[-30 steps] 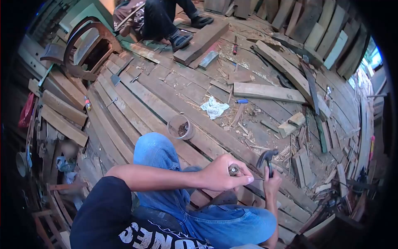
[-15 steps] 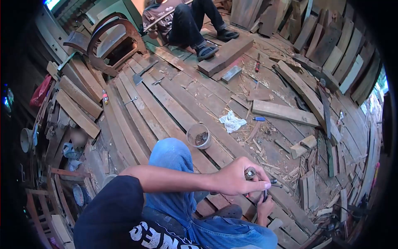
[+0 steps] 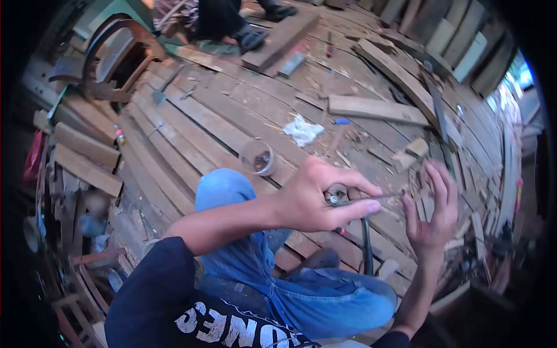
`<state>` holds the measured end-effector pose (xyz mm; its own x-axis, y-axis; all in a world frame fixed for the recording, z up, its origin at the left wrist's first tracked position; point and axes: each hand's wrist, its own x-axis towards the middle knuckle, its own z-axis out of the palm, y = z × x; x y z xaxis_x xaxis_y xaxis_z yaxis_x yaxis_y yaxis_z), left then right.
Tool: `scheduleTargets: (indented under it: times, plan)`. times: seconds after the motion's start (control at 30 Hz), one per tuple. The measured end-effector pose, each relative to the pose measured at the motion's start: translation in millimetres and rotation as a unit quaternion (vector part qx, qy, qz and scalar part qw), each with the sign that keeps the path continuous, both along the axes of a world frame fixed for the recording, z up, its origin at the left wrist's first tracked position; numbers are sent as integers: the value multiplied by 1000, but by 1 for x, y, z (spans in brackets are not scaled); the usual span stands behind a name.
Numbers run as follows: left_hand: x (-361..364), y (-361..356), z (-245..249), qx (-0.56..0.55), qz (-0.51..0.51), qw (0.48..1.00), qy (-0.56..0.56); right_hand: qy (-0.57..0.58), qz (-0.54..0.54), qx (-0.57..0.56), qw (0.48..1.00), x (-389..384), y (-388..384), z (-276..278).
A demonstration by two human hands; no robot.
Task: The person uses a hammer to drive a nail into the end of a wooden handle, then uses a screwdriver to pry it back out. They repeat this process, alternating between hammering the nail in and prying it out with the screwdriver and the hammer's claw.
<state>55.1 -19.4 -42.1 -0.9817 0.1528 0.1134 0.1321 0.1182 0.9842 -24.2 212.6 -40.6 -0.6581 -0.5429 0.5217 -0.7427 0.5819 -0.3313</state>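
Note:
My left hand [image 3: 316, 194] is closed, with a slim dark rod [image 3: 393, 196] pinched between thumb and fingers and pointing right. A round metal end [image 3: 335, 195] shows inside its curled fingers. Below the thumb hangs a dark handle [image 3: 367, 249]; its upper end is hidden by the thumb. My right hand [image 3: 432, 211] is raised with fingers spread and thumb apart, its thumb tip right at the rod's far end. Under my left forearm is my bent knee in blue jeans [image 3: 223, 188]. Just beyond it stands a clear tub [image 3: 256, 156] with small dark pieces inside.
A white crumpled cloth [image 3: 303, 130] and a blue cylindrical item [image 3: 341, 121] lie ahead on the plank floor. Beams [image 3: 380, 109] and wood scraps spread to the right. Stacked boards [image 3: 87, 168] and a curved wooden frame [image 3: 119, 58] stand left. Another person's legs [image 3: 223, 26] are at the back.
My right hand has let go of the dark handle, moved up and right, and spread its fingers. My left hand has risen. The view has tilted down and shifted right.

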Motion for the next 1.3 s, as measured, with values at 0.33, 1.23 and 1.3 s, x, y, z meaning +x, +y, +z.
scheduleTargets:
  times: [0.33, 1.23, 1.3]
  plan:
    - [-17, 3, 3, -8, 67, 985, 158, 52, -33, 128, 990, 2, -29, 68]
    - [-18, 0, -27, -100, 58, 961, 250, -319, 53, -308, 895, 54, -71, 16]
    - [-17, -1, -24, -115, 55, 963, 238, -337, 41, -319, 885, 54, -70, 15]
